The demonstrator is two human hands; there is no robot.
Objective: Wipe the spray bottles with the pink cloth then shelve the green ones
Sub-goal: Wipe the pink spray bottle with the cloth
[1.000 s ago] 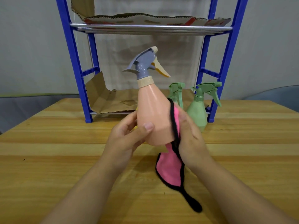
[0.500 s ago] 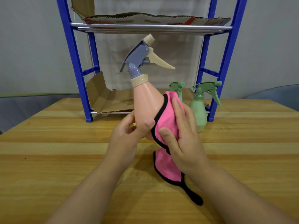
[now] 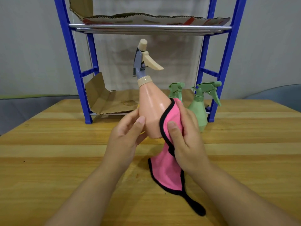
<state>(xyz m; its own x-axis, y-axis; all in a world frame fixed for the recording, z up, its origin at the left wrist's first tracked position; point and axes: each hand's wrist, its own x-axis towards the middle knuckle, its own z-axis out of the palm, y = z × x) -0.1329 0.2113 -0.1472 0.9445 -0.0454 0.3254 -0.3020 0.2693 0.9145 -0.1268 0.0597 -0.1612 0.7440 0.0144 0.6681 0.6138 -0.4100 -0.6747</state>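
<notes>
Curled round the base of the peach spray bottle [image 3: 152, 111]: left hand [image 3: 126, 137], thumb across the front. Pressing the pink cloth [image 3: 169, 162] onto the bottle's right side: right hand [image 3: 187, 136], fingers bent over the fabric, thumb pinching it. Held above the wooden table [image 3: 48, 152], before the blue shelf [image 3: 225, 54]. Beside it, two green bottles [image 3: 199, 110]. Since half a second ago, turned so the trigger points right, tilted further upright.
</notes>
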